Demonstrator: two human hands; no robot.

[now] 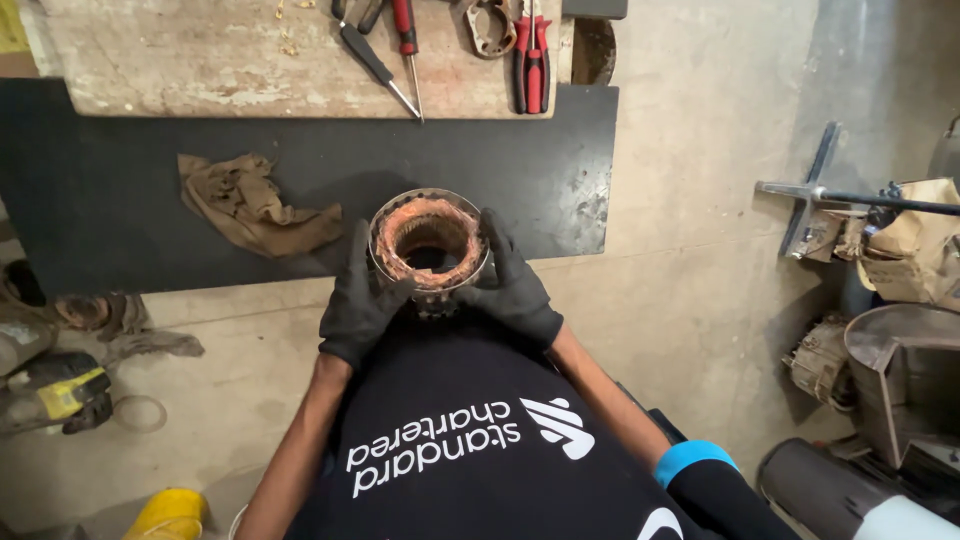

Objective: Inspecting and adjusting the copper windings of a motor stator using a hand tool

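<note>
A round metal motor stator (430, 245) with copper-coloured windings inside sits upright just in front of my chest, its open end facing up. My left hand (358, 300), in a black glove, grips its left side. My right hand (515, 283), also black-gloved, clasps its right side. Both hands hold the stator over the near edge of a black mat (120, 190) on the concrete floor.
A crumpled brown rag (250, 205) lies on the mat to the left. A wooden board (230, 55) beyond holds screwdrivers (405, 50), red-handled pliers (532, 55) and other tools. Metal parts and a stand (820, 190) crowd the right; a yellow-black tool (55, 395) lies left.
</note>
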